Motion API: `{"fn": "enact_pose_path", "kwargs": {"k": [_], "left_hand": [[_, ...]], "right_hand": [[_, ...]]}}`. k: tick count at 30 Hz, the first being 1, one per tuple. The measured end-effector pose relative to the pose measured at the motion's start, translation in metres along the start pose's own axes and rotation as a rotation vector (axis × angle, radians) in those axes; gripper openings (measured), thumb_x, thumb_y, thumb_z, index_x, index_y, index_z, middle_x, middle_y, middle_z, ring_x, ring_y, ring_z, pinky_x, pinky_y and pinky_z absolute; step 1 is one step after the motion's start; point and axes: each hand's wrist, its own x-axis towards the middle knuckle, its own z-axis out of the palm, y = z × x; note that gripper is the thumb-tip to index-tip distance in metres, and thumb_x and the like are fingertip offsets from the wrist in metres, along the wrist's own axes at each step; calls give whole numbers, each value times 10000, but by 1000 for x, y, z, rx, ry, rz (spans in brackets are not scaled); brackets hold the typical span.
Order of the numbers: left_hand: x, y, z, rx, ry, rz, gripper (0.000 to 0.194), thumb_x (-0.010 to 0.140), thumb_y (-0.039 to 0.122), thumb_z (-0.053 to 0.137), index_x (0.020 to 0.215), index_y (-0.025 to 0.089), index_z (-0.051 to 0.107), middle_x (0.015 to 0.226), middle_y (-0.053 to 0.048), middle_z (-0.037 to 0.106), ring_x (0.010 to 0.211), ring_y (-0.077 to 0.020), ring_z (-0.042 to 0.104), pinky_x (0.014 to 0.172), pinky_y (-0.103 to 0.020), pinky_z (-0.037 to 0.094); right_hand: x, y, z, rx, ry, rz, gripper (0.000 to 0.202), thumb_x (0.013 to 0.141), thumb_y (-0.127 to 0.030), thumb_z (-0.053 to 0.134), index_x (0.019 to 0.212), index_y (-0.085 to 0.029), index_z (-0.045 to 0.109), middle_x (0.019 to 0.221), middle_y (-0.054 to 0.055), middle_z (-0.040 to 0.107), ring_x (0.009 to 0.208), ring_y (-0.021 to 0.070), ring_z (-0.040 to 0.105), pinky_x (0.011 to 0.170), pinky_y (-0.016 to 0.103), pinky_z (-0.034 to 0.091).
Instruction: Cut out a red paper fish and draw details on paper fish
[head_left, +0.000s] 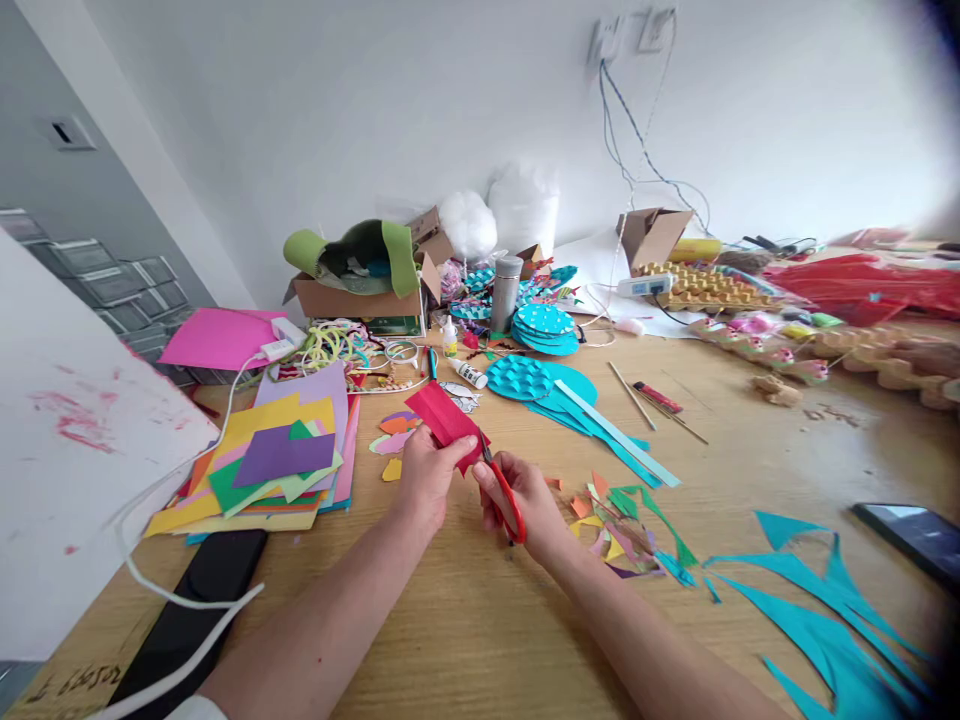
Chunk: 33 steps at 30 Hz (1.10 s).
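Observation:
My left hand is closed on a folded piece of red paper, thumb on top. In my right hand is a pair of scissors with red handles. Its dark blades meet the right end of the red paper; how far apart they are I cannot tell. Behind the paper lie small cut shapes in orange, pink and yellow. To the right of my right hand are colourful paper scraps. Two small white bottles, one upright and one on its side, are beyond the paper.
Coloured paper sheets are stacked at left, near a black phone and a white cable. Blue paper offcuts spread at right. Blue discs, a grey tumbler and a cardboard box stand farther back.

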Motion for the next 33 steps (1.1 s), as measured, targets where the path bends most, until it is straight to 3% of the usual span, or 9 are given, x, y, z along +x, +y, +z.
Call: {"fn": "enact_pose_path", "kwargs": {"k": [33], "left_hand": [[-3,2,3,-94,7,-39,275,529,206,778,707,163,573,653,5,641,597,-133,576,597,-260,449]], "right_hand": [[0,-2,1,47,-1,11,502,673,-607,721,675,-207,417,423,-68,529,293,82,476,292,160,287]]}}
